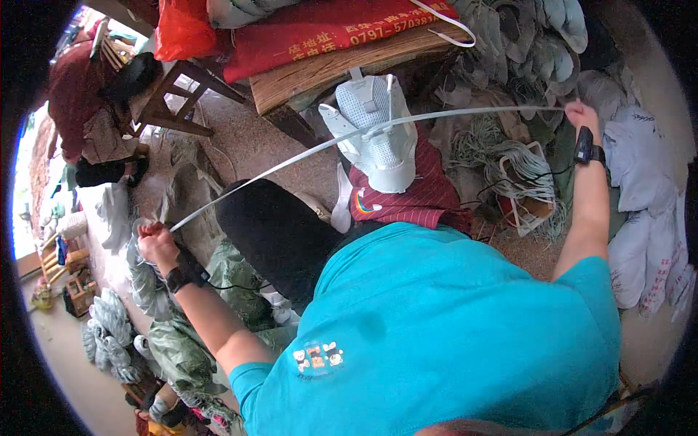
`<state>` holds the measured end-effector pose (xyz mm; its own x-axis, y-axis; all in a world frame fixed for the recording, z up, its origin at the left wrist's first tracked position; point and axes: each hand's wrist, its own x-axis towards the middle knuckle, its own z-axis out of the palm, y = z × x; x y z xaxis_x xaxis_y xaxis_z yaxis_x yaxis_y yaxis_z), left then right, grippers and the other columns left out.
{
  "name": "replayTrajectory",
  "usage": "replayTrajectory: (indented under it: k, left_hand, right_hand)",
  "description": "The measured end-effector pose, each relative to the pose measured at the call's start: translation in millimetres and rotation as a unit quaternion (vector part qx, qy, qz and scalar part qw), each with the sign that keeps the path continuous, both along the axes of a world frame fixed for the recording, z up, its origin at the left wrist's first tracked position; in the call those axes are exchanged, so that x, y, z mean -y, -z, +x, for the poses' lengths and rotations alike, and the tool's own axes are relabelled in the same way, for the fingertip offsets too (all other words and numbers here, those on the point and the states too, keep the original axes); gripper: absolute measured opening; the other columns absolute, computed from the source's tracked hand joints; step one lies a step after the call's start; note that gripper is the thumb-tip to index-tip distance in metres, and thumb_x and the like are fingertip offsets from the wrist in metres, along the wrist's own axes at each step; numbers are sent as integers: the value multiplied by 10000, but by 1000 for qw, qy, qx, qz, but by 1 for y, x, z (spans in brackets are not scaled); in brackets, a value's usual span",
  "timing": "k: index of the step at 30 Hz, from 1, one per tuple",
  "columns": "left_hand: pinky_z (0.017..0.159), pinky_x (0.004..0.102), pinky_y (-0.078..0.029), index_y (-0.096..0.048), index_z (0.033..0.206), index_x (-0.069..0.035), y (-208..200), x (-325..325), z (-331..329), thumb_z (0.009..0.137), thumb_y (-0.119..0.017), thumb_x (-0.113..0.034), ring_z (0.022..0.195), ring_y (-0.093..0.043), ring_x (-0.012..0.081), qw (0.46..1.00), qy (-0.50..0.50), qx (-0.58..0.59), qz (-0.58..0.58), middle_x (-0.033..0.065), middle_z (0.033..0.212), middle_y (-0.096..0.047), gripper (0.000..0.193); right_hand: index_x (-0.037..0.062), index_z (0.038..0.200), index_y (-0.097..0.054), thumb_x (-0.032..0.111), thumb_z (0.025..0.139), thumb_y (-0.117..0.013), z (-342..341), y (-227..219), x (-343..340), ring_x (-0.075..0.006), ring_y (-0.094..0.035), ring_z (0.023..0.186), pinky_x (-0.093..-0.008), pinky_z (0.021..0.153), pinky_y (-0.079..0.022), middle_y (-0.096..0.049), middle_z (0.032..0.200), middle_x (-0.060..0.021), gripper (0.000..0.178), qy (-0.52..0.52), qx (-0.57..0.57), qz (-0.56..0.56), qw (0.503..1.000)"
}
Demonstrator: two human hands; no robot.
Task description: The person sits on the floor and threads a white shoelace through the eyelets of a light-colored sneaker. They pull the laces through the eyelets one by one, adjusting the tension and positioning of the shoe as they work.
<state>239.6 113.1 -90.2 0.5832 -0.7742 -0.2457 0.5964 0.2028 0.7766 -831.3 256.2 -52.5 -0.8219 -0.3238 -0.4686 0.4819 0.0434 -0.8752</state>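
A white mesh shoe (pixel 376 109) rests on the dark red striped cloth (pixel 436 190) over my lap, toe toward me. One pale shoelace (pixel 494 110) passes through the front of its lacing and is drawn out long to both sides. At the left, my left hand (pixel 155 241) is closed on one end of the lace. Far out to the right and higher up, my right hand (pixel 580 115) pinches the other end. Both arms are spread wide, with a dark band on each wrist.
Ahead stands a wooden bench (pixel 313 78) with a red printed cloth (pixel 342 36) on it. Bundled laces (pixel 527 174) hang over a small rack at the right, near white sacks (pixel 643 167). Piled shoes (pixel 538 36) lie far right. Another person (pixel 83 94) sits far left.
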Motion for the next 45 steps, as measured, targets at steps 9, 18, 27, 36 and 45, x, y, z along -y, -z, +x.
replayTrajectory:
  k: [9,18,27,36,45]
  left_hand:
    - [548,210,-401,-623,1089,-8,-40,-29,-306,1013,-471,-207,599,-458,73,847,349,399,-33,-18,735,-530,261]
    - [509,196,-384,-608,957,-21,-37,-67,-425,1007,-512,-226,577,-485,42,814,504,286,20,-14,715,-578,232]
    - [511,201,-327,-648,894,-28,-36,-76,-422,972,-575,-266,580,-430,23,796,507,326,61,-66,668,-516,261]
    - [548,260,-413,-641,792,-9,-39,-67,-422,919,-594,-205,606,-527,94,772,514,368,71,19,670,-598,238]
    - [683,431,-511,-595,955,-55,-75,-47,-414,824,-680,-191,821,-622,347,489,413,760,-110,142,920,-578,207]
  right_hand:
    - [64,1027,-617,112,954,-478,226,29,37,-12,-333,502,-184,396,-231,-413,687,87,164,-472,-22,3,881]
    - [19,771,-614,204,947,-463,398,-17,70,-118,-526,681,-293,629,-438,-582,719,-18,297,-735,-331,-40,591]
    - [26,734,-654,230,835,-478,407,-59,109,-261,-614,663,-371,636,-482,-645,708,-122,287,-824,-491,74,272]
    - [11,714,-701,178,758,-558,441,-80,106,-377,-663,775,-462,739,-524,-676,775,-196,225,-750,-618,183,148]
    - [49,1091,-483,107,653,-774,414,-80,114,-340,-569,1040,-438,817,-485,-478,1142,-110,529,-707,-671,-28,221]
